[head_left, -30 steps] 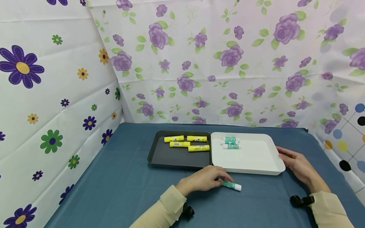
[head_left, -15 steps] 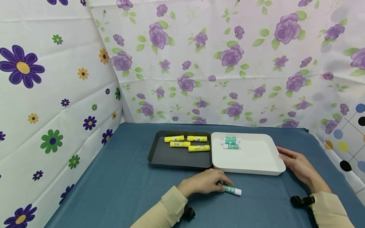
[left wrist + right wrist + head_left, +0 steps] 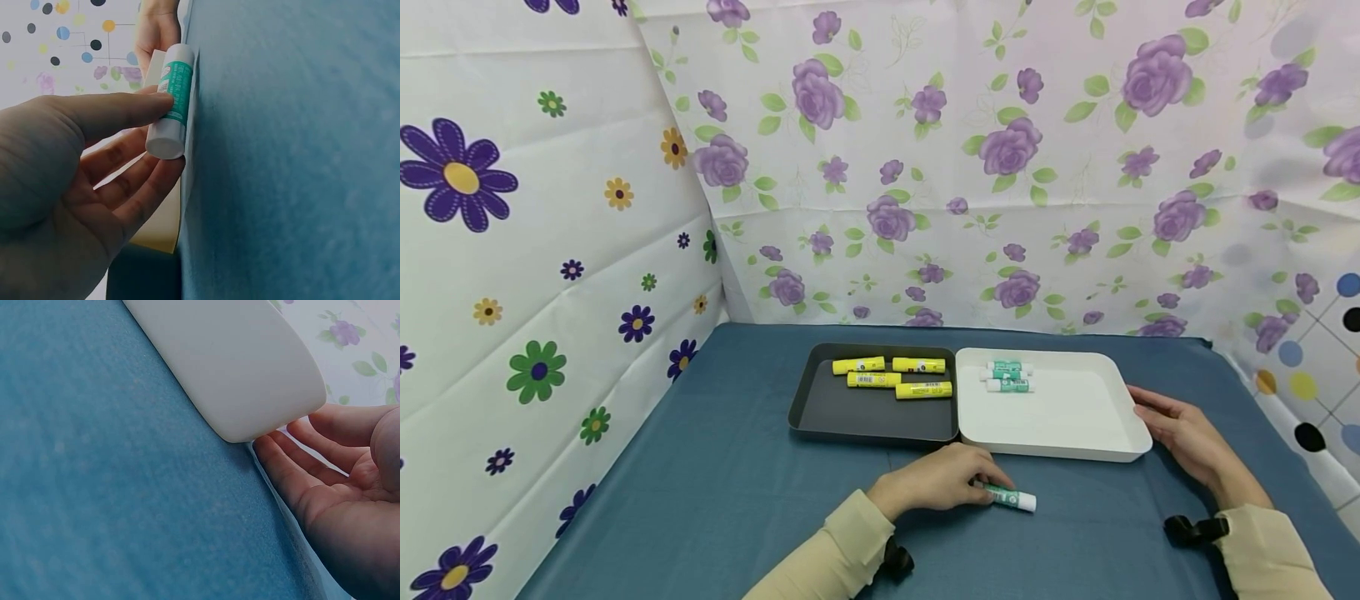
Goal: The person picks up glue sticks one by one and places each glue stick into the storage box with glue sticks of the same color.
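Observation:
My left hand [image 3: 942,478] pinches a green-and-white glue stick [image 3: 1013,497] between thumb and fingers, just in front of the two trays. In the left wrist view the thumb lies on the label of the glue stick [image 3: 178,94] while fingertips support it from the other side. The fingers of my right hand [image 3: 1187,437] touch the right edge of the white tray [image 3: 1075,417]. The right wrist view has that hand's fingertips against the outer wall of the white tray [image 3: 250,369], not wrapped round it. Three similar green glue sticks [image 3: 1009,386] lie at the tray's back left.
Left of the white tray, and against it, stands a dark grey tray [image 3: 850,417] holding several yellow glue sticks [image 3: 923,390]. Both rest on a blue tablecloth [image 3: 700,500]. Flowered sheets [image 3: 887,167] hang behind and at the sides.
My left hand has drawn slightly back toward me, and the glue stick in it has shifted a little the same way. The right hand and the trays stay as they were.

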The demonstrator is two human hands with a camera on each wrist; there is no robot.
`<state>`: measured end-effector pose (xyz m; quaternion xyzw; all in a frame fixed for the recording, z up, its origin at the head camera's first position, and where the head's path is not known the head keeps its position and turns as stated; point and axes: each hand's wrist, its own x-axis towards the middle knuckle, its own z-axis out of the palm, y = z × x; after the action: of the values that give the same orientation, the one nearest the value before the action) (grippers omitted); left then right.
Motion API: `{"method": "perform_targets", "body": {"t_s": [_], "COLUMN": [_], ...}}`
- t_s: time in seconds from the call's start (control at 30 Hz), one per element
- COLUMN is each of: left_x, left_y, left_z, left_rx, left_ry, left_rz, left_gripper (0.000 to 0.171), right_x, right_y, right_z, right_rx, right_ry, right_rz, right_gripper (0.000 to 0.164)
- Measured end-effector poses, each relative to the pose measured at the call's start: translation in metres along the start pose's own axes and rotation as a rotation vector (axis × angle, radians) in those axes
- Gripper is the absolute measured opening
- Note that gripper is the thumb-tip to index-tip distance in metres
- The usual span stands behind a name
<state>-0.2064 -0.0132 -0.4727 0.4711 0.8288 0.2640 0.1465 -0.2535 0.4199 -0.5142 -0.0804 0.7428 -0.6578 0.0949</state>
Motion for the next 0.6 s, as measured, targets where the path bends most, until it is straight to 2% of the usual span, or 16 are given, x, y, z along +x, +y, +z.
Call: {"method": "perform_targets", "body": {"t_s": [0.33,0.6], "left_x": [0.0,-0.002], "left_y": [-0.001,0.001], "left_z": [-0.003,-0.015], "left_rx": [-0.032,-0.072], "left_ry": [0.041,0.067], "left_rz": [0.016,0.02], "left_gripper": [0.031,0.032], "right_x": [-0.002,-0.001], "right_y": [-0.001,-0.001], "right_z": [0.0,0.001], "right_rx": [-0.018,-0.015], "right_ry": [0.002,0.006], "right_rz": [0.002,0.01], "right_gripper": [0.072,0.072]}}
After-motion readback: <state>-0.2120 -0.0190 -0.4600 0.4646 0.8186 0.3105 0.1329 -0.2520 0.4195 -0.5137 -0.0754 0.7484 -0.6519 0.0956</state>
